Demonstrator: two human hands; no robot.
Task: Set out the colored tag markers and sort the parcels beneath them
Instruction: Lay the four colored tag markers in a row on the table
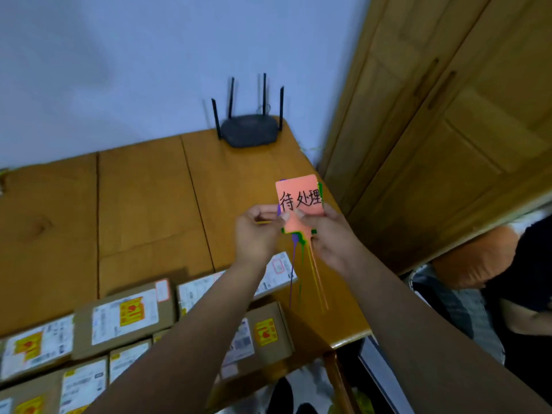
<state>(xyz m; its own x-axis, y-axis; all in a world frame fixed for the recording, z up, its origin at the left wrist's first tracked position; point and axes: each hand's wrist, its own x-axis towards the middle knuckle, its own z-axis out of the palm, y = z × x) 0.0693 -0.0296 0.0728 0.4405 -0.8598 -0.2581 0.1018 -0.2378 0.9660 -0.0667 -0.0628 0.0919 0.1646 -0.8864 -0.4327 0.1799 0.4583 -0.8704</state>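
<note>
Over on the left, the parcels [125,315] sit bunched along the near edge of the table [143,204]. I count at least seven, though some are cut off by the frame or hidden under the arms, and none looks sorted. The far tabletop holds no marker yet, just one router [248,132] with four antennas at the back. Moving in, the left hand [257,231] pinches the left edge of the tag markers [298,198], held as one stack above the table. There's a pink card in front, with purple, green and yellow edges peeking behind, so at least four. Their ties [317,276] dangle below. The right hand [331,237] grips the stack's lower right, thumb on the pink face. My read is very early: nothing laid out, all the sorting ahead.
</note>
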